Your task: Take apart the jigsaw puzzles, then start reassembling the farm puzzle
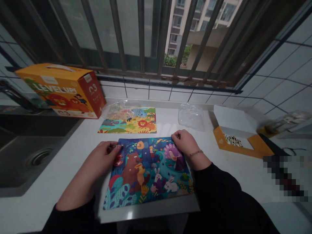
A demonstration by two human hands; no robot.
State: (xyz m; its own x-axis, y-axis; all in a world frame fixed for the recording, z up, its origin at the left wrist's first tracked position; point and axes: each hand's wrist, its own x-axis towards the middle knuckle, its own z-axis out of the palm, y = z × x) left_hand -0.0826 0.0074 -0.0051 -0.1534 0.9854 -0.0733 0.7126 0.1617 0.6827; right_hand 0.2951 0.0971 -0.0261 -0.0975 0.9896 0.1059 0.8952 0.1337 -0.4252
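A dark blue picture sheet [151,172] with a bear, rabbits and a peacock lies in front of me near the counter's front edge. My left hand [107,156] is closed at its upper left corner, thumb on top and fingers curled. At the upper right corner, my right hand [184,143] pinches the edge between thumb and fingers. Just beyond it lies a yellow picture sheet [131,125] with lions, partly covered by a clear plastic bag [122,109]. Whether the blue sheet rests fully on the counter is hard to see.
An orange cardboard box [63,92] marked "LEVEL UP!" stands at back left, beside a sink [14,165]. Another clear plastic bag [191,117] lies by the tiled wall. To the right is an opened orange-and-white box [243,151] with small patterned pieces inside. A barred window spans the back.
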